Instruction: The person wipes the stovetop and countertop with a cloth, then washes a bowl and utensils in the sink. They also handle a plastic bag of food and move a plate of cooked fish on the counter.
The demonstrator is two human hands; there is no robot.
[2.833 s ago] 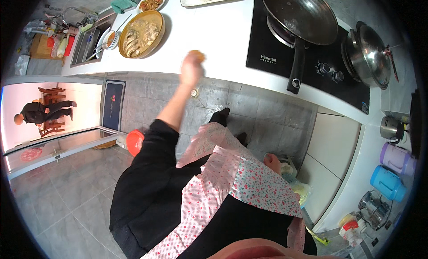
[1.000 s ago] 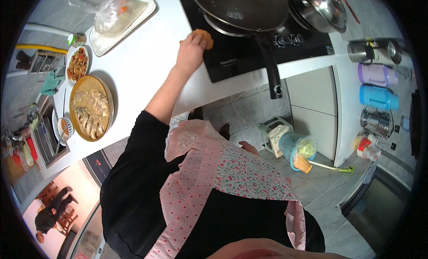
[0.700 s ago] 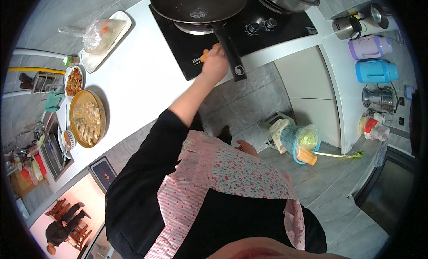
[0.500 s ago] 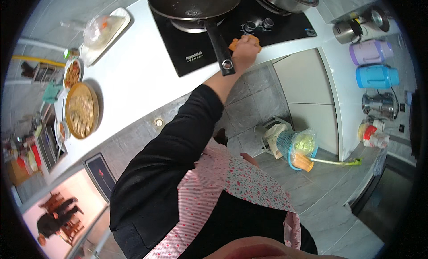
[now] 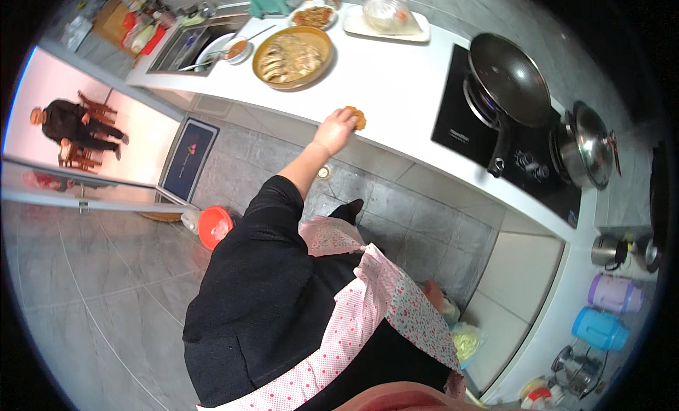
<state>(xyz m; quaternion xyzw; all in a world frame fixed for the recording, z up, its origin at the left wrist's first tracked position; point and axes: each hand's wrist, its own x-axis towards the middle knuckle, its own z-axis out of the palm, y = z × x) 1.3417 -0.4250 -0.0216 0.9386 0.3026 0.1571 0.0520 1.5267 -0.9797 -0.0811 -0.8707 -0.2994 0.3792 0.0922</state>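
While the left hand (image 5: 336, 130) grips a crumpled orange-brown cloth (image 5: 358, 118) at the front edge of the smooth white surface (image 5: 396, 86), the right hand (image 5: 433, 296) hangs low beside a pink-and-floral apron (image 5: 417, 323), partly hidden; whether it is open or closed cannot be told.

Surface, beyond and left of the left hand: one round ochre bowl (image 5: 327, 50) of pale sliced food; behind it, one white plate (image 5: 332, 20) of reddish chopped food; farther left, one recessed metal sink (image 5: 221, 29) with a green cloth (image 5: 269, 4) at its back.

Surface, beyond and slightly right of the left hand: one white rectangular tray (image 5: 357, 22), bearing a knotted clear plastic bag (image 5: 390, 15).

Surface, well right of the left hand: one black glass cooktop (image 5: 453, 121), carrying a dark long-handled wok (image 5: 509, 79) and a lidded steel pot (image 5: 588, 149).

Room: grey tiled floor (image 5: 106, 269); left of the left hand, a dark rectangular mat (image 5: 189, 160), a red plastic bucket (image 5: 214, 227), and, through a doorway, a seated person in black (image 5: 81, 125); right of the right hand, one purple jug (image 5: 614, 293) and one blue jug (image 5: 600, 329).
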